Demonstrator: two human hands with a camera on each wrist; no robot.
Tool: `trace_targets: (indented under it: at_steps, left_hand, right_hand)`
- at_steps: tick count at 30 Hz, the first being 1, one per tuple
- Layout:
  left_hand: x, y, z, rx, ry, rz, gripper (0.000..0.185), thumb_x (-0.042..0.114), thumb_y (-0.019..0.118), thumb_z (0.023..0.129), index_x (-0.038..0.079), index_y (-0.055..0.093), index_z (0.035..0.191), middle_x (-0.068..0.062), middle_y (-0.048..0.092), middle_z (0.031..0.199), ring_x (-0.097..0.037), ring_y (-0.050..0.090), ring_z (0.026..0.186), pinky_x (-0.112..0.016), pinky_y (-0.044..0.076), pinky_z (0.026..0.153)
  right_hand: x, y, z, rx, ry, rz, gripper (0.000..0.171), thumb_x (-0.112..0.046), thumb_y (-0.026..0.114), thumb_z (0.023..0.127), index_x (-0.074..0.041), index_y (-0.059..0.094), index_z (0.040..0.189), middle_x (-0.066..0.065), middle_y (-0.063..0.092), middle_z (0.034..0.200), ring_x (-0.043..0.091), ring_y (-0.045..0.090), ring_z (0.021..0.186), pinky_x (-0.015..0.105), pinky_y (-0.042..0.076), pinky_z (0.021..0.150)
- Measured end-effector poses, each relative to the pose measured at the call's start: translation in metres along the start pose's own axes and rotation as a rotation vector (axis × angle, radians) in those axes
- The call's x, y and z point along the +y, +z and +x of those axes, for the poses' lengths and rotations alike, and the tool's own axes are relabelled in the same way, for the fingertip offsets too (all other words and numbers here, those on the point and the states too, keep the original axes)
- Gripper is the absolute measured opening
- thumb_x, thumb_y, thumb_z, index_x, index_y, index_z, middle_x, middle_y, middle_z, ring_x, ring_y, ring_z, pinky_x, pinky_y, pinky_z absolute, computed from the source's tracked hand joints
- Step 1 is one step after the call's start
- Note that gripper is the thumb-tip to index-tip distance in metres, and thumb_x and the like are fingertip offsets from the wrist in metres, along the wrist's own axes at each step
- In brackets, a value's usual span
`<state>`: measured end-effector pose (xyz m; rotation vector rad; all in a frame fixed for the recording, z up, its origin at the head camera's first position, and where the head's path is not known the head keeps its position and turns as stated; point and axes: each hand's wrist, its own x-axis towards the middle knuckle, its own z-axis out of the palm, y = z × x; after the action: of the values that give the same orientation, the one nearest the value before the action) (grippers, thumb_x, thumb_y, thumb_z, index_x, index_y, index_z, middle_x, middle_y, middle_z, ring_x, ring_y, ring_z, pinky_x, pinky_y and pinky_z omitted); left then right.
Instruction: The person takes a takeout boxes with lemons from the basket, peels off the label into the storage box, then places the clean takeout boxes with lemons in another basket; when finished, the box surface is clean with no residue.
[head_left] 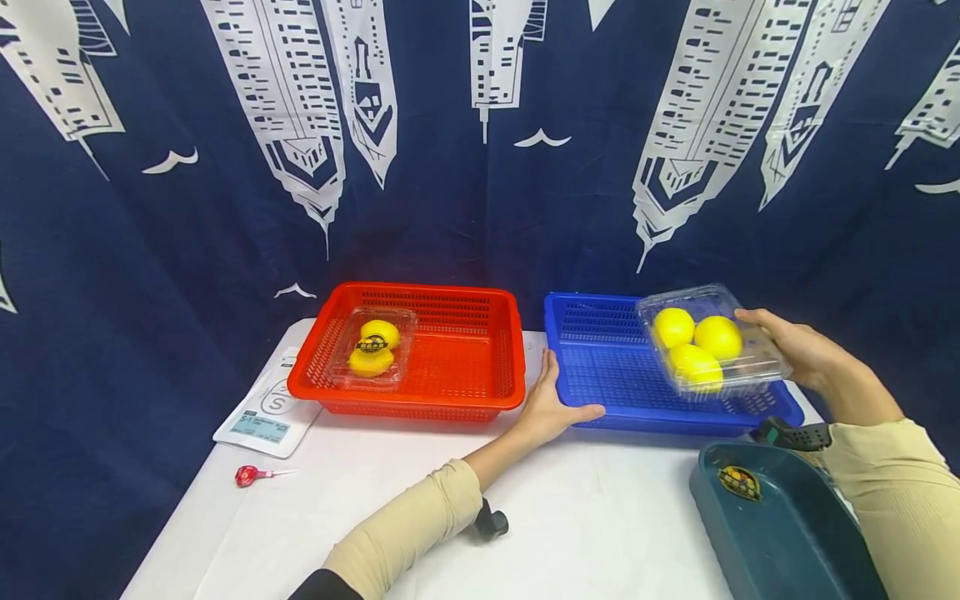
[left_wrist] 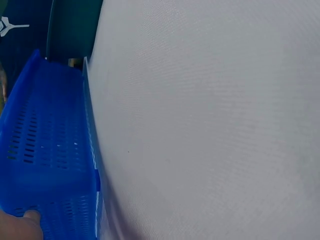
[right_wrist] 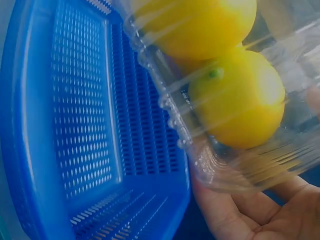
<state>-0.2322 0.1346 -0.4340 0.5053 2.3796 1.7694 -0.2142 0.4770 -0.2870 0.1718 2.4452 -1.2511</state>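
Observation:
In the head view my right hand (head_left: 813, 354) grips a clear plastic box (head_left: 753, 367) by its right end. Inside it sit three round yellow fruits (head_left: 717, 337), and the box is tilted over the right part of a blue basket (head_left: 637, 419). The right wrist view shows fingers (right_wrist: 220, 210) curled under the box's edge; one fruit (right_wrist: 237, 97) has a small green spot. My left hand (head_left: 546, 408) holds the blue basket's near left corner, thumb over the rim and fingers along the outer side. Its thumb (left_wrist: 32, 216) shows against the blue wall in the left wrist view.
Left of the blue basket stands a red basket (head_left: 420, 411) holding another clear box (head_left: 401, 354) with two yellow fruits. A white packet (head_left: 277, 408) and a red lollipop (head_left: 246, 476) lie at left. A dark green tray (head_left: 720, 521) with an oval sticker (head_left: 740, 482) sits front right.

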Motion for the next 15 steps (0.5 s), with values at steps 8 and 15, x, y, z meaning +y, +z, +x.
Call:
trace_targets:
  at_steps: [8, 15]
  left_hand:
    - [0.0, 0.0, -0.001, 0.007, 0.002, -0.012, 0.12, 0.04, 0.085, 0.071, 0.014, 0.006, 0.158, 0.002, 0.001, 0.166, -0.022, 0.014, 0.153, -0.045, 0.021, 0.123]
    - [0.0, 0.001, -0.001, 0.007, -0.007, -0.013, 0.119, 0.038, 0.085, 0.072, 0.014, 0.006, 0.158, 0.002, 0.0, 0.166, -0.022, 0.013, 0.153, -0.047, 0.021, 0.123]
  right_hand:
    - [0.01, -0.011, 0.019, 0.012, 0.001, -0.029, 0.089, -0.059, 0.019, 0.1, 0.01, -0.004, 0.151, 0.025, 0.047, 0.136, 0.008, 0.066, 0.097, 0.035, 0.058, 0.089]
    - [0.014, -0.012, 0.028, 0.058, 0.087, 0.019, 0.092, -0.061, 0.029, 0.098, 0.019, 0.02, 0.143, 0.002, 0.066, 0.099, 0.013, 0.067, 0.088, 0.035, 0.059, 0.086]
